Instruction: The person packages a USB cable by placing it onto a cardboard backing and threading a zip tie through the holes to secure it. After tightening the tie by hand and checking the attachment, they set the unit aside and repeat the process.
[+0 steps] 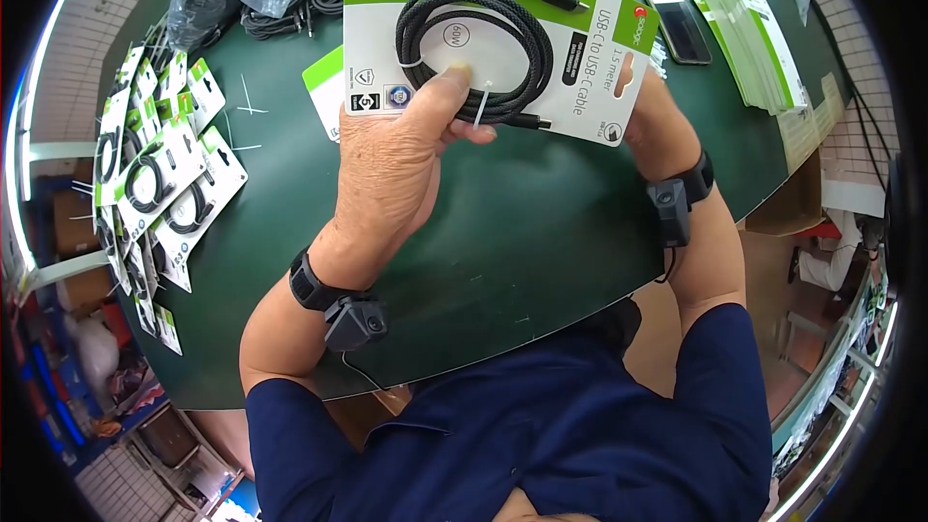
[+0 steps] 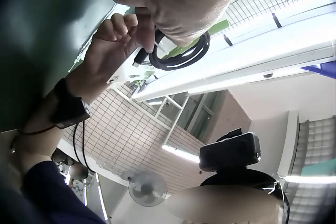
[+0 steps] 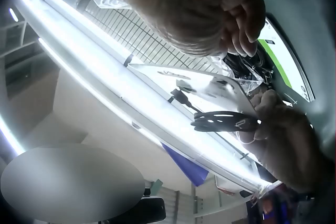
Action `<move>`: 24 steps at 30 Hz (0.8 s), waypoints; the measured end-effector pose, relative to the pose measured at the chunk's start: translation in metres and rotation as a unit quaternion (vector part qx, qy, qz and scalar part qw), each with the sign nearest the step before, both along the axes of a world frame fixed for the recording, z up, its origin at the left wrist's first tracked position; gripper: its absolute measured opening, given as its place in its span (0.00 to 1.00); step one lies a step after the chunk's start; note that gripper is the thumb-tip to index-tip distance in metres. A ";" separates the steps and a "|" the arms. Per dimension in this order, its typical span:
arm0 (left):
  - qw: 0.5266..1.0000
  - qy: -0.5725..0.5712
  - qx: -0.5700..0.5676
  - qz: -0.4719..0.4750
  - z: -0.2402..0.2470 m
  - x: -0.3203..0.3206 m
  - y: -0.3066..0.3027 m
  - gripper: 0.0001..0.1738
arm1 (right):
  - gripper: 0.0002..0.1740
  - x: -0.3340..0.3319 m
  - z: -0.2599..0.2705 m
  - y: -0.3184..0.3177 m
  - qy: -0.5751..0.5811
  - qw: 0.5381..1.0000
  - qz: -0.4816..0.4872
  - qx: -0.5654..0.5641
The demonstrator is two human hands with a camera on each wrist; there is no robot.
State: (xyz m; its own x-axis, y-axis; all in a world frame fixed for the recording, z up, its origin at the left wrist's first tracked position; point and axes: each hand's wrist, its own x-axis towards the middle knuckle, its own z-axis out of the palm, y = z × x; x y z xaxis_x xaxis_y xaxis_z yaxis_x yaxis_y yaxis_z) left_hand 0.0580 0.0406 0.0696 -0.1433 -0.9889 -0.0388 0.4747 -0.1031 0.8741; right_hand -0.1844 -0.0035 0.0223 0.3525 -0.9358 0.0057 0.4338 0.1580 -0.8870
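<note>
My left hand (image 1: 387, 159) grips a green-and-white USB-C cable card (image 1: 599, 48), its thumb on the front inside the coil and its other fingers behind. The black braided cable (image 1: 541, 53) lies coiled on the card, with white cable ties (image 1: 481, 104) around it at two places. At the card's right edge is my right hand (image 1: 655, 121), mostly hidden behind it in the head view. Both wrist views show the right hand's fingers (image 2: 119, 25) curled close to the back of the card; I cannot tell whether they hold something.
Finished-looking carded cables (image 1: 159, 159) lie heaped at the left. Loose white ties (image 1: 249, 108) are beside them. Bagged black cables (image 1: 208, 0) sit at the back. A phone (image 1: 669, 12) and a stack of cards (image 1: 749, 48) lie right. Another card (image 1: 324, 87) rests beneath the held one.
</note>
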 end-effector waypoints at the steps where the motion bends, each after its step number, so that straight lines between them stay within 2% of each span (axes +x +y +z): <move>1: 1.000 0.007 0.000 -0.009 0.000 0.001 0.000 0.19 | 0.24 0.002 -0.006 0.004 -0.053 0.993 0.074 0.072; 5: 1.000 0.002 -0.006 -0.022 0.006 0.001 0.000 0.18 | 0.24 0.016 -0.011 0.011 -0.113 0.987 0.101 0.056; 10: 0.998 -0.032 -0.043 -0.022 0.002 0.000 0.002 0.16 | 0.24 0.011 -0.011 0.021 -0.109 0.984 0.115 0.083; 13: 0.994 -0.077 -0.062 -0.037 0.002 -0.001 0.004 0.15 | 0.29 -0.001 -0.020 0.036 0.063 0.996 0.042 0.040; 14: 0.995 -0.069 -0.062 -0.033 0.001 -0.001 0.004 0.15 | 0.29 -0.004 -0.018 0.035 0.071 0.996 0.046 0.040; 19: 0.994 -0.078 -0.062 -0.045 -0.001 0.000 0.005 0.15 | 0.29 -0.008 -0.006 0.028 0.162 0.980 0.035 -0.113; 24: 0.989 -0.117 -0.062 -0.059 0.005 0.002 0.007 0.15 | 0.28 0.009 0.012 0.018 0.239 0.934 0.033 -0.262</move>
State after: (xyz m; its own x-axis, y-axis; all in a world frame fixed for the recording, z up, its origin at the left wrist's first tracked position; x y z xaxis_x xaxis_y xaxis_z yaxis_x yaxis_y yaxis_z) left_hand 0.0595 0.0475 0.0748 -0.2596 -0.9650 0.0362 0.2480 -0.0304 0.9683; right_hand -0.1751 0.0142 0.0338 0.4891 -0.8247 0.2842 -0.0276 -0.3403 -0.9399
